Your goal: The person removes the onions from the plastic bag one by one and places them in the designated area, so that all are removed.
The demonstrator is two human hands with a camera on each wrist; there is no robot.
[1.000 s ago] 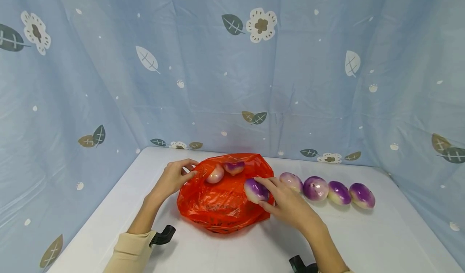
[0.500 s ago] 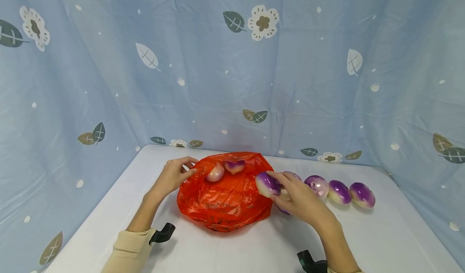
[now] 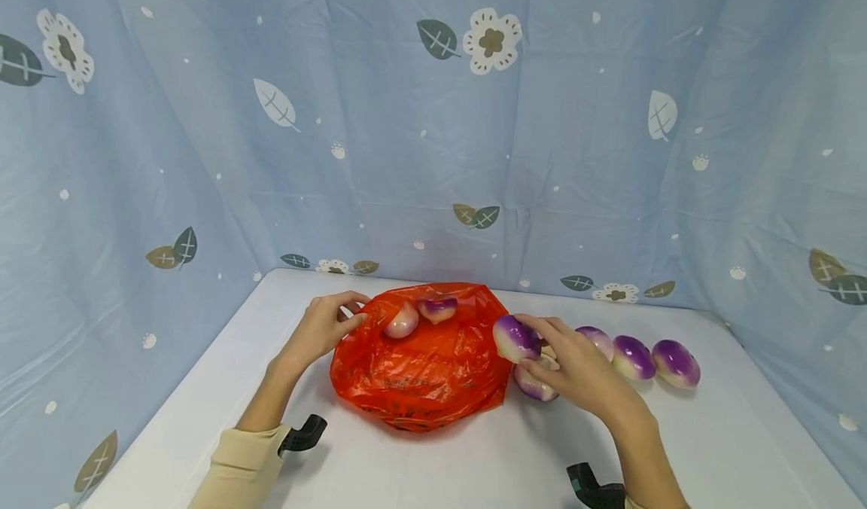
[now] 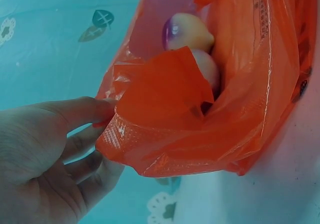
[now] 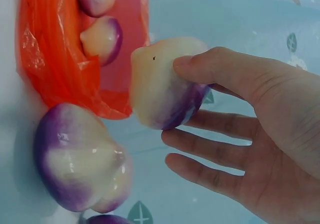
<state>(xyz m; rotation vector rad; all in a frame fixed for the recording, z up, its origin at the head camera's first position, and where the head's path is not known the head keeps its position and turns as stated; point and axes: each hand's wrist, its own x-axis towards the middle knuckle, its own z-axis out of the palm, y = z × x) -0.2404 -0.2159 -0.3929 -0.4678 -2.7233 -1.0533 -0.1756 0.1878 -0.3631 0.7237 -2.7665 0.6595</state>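
Note:
A red plastic bag (image 3: 420, 381) lies on the table with its mouth spread wide. Two purple-and-white turnips, one pinkish turnip (image 3: 403, 322) and one purple-topped turnip (image 3: 438, 309), sit inside it. At the bag's left rim, my left hand (image 3: 327, 330) pinches the plastic between thumb and fingers. My right hand (image 3: 582, 370) holds another turnip (image 3: 516, 339) at the bag's right edge; the right wrist view shows the thumb (image 5: 200, 69) pressed on its pale side. Just below the held one, a turnip (image 3: 535, 385) rests beside the bag, partly covered by the right hand.
To the right of my right hand, a row of turnips runs along the white table (image 3: 731, 434), among them a half-hidden turnip (image 3: 597, 339), a middle turnip (image 3: 633, 358) and an end turnip (image 3: 676, 364). A blue patterned curtain (image 3: 379, 155) hangs behind the table.
My right hand has carried its turnip rightward from over the bag's mouth to its right edge. The turnip under it has come into sight. My left hand stays on the rim.

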